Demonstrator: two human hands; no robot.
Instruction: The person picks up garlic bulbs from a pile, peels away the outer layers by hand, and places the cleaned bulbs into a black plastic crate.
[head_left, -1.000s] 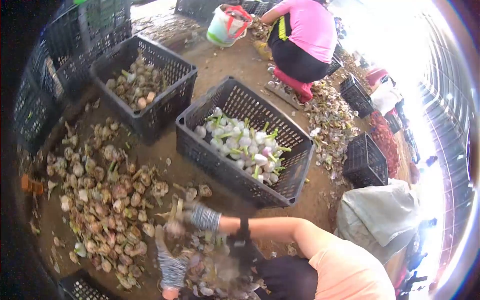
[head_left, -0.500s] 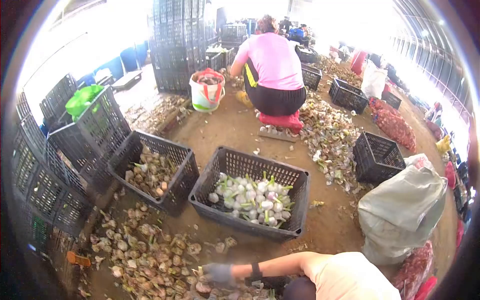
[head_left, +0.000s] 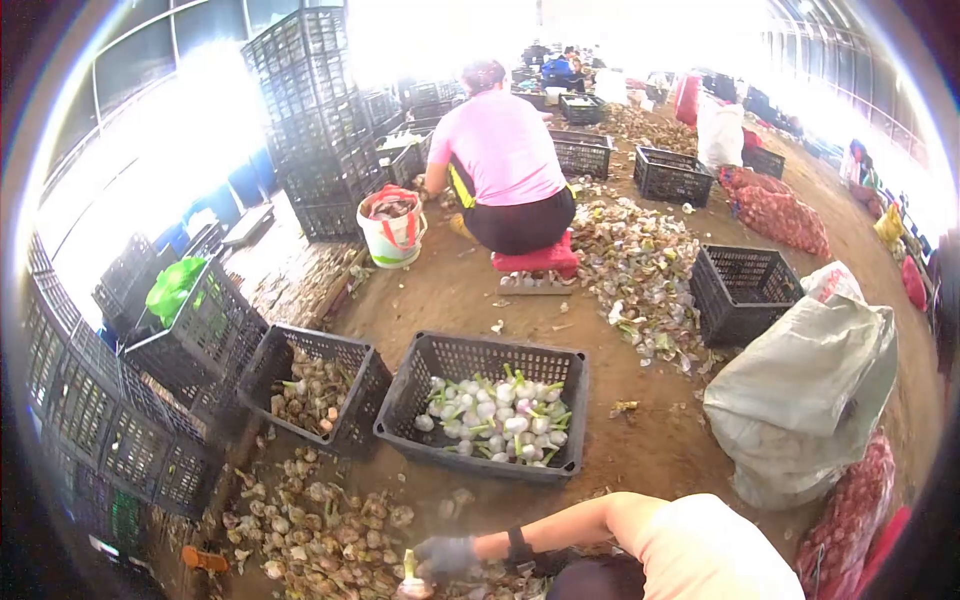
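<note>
My right hand, in a grey glove with a dark band at the wrist, reaches in from the lower right. Its fingers are closed at a garlic bulb with a short pale-green stem pointing up; motion blur softens the fingertips. Beside and below it lies a loose heap of untrimmed garlic on the ground. Nothing shows of my left hand. Beyond the heap, a black crate holds cleaned white bulbs with green stems, and a second crate to its left holds brownish garlic.
A person in a pink top squats ahead beside a white bucket. Stacked crates stand at left. On the right are a black crate, a pale sack and a red net sack. Garlic skins litter the floor.
The view has shifted, so the crates and the squatting person sit lower and farther left. My right hand stays by the bulb, both slightly lower and to the right in the picture.
</note>
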